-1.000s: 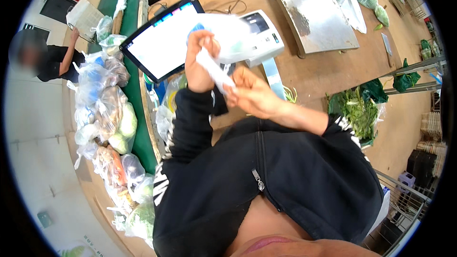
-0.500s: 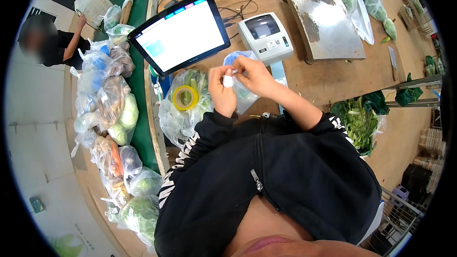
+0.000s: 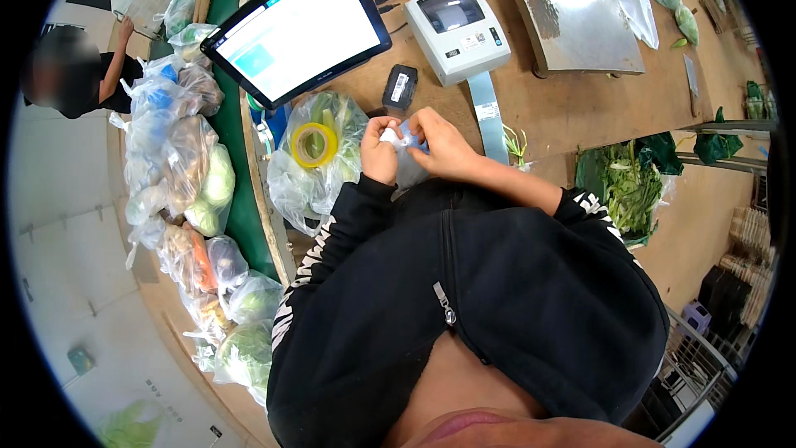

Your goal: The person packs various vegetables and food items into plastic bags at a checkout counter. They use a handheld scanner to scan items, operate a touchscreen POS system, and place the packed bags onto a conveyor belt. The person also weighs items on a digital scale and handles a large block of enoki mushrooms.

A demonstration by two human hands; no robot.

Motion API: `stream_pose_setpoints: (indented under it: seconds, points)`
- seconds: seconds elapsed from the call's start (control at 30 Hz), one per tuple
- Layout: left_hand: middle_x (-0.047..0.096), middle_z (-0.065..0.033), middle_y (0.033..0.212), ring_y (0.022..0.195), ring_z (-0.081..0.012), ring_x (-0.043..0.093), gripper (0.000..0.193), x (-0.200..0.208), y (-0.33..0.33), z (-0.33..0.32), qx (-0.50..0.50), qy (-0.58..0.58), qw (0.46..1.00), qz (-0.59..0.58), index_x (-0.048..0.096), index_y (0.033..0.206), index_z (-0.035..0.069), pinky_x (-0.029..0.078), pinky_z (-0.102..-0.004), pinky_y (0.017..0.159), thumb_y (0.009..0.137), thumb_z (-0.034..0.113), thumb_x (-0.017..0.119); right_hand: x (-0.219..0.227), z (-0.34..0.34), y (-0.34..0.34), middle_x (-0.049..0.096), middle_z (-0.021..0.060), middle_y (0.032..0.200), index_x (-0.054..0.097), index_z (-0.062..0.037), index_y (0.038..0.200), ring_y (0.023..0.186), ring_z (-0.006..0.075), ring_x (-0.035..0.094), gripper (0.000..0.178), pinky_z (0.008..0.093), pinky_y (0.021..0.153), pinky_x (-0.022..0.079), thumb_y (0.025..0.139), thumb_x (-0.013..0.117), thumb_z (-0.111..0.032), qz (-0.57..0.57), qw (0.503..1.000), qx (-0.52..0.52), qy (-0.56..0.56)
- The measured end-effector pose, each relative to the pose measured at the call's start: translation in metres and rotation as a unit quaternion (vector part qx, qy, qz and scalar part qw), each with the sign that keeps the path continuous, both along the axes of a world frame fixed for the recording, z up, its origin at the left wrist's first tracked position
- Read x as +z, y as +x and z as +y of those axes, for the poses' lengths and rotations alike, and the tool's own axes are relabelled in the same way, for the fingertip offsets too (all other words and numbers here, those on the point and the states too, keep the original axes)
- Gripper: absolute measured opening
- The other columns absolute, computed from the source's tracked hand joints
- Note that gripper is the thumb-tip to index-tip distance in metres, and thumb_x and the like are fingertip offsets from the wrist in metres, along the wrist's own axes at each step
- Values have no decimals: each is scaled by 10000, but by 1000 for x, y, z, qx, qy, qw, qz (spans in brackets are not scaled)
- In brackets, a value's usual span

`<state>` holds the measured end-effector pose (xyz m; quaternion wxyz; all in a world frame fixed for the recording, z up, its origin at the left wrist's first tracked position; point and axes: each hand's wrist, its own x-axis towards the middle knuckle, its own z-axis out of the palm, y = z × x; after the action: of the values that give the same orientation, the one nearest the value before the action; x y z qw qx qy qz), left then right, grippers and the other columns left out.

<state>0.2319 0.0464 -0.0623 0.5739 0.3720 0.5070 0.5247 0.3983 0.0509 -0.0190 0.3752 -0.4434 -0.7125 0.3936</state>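
Close in front of my body, both hands are at a thin clear plastic bag [image 3: 408,168] with a bluish upper part. My left hand [image 3: 381,153] is closed on the bag's gathered edge, with a small white piece at its fingertips. Pinching the bag from the other side, my right hand [image 3: 446,148] sits just right of it. What the bag contains is hidden by the hands. Left of my left hand, a yellow tape roll [image 3: 314,145] rests on a clear bag of green vegetables [image 3: 286,191]. Just beyond the hands lies a small black item with a barcode label [image 3: 400,87].
A touchscreen monitor [image 3: 303,29], a label printer [image 3: 456,29] with a label strip [image 3: 489,120] hanging out, and a metal scale platform [image 3: 572,12] stand on the table. Bagged vegetables [image 3: 195,166] line the left side. Leafy greens [image 3: 626,191] sit right. Another person [image 3: 116,75] holds papers far left.
My hands have lowered slightly toward my body with the bag. The black labelled item, the label strip and some green stalks on the table have come into sight. The whole view has shifted a little.
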Motion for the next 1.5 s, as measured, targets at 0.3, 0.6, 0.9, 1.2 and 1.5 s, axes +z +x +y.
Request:
stream_pose_setpoints:
  seconds: [0.3,0.6,0.9,1.2,1.5]
  points:
    - [653,-24,937,852,-91,573,106,4,9,8,-34,-24,993,112,635,991,12,471,-250,778,918,-40,579,-21,4,3,637,60,892,565,-36,1005,813,149,663,253,299,710,552,834,747,-2,222,968,-9,-113]
    - [668,-29,994,895,-114,620,145,-32,-2,16,-147,-94,985,10,654,1046,5,483,-257,787,906,1,619,-26,13,10,580,125,878,514,-36,943,724,245,624,305,364,647,519,755,753,-14,3,998,-61,-6]
    - [667,-35,1005,929,-143,646,123,-9,-10,12,-157,-172,953,-194,644,1080,26,526,-316,842,1024,124,594,-11,9,26,566,160,1003,580,-20,992,867,334,625,284,402,710,527,765,747,-51,-34,989,12,140]
    - [539,-140,908,828,-274,542,185,25,8,4,-220,112,940,237,579,964,11,437,-363,799,1029,156,486,12,21,38,578,121,808,604,-22,913,719,320,613,118,402,608,485,874,707,-65,27,988,-27,152]
    - [483,-144,761,683,-282,498,271,7,-6,-10,-130,97,890,426,486,851,1,405,-386,640,998,193,608,-102,55,164,631,147,1100,661,-130,1238,1011,281,619,369,393,896,509,879,748,-138,-160,973,-163,-42]
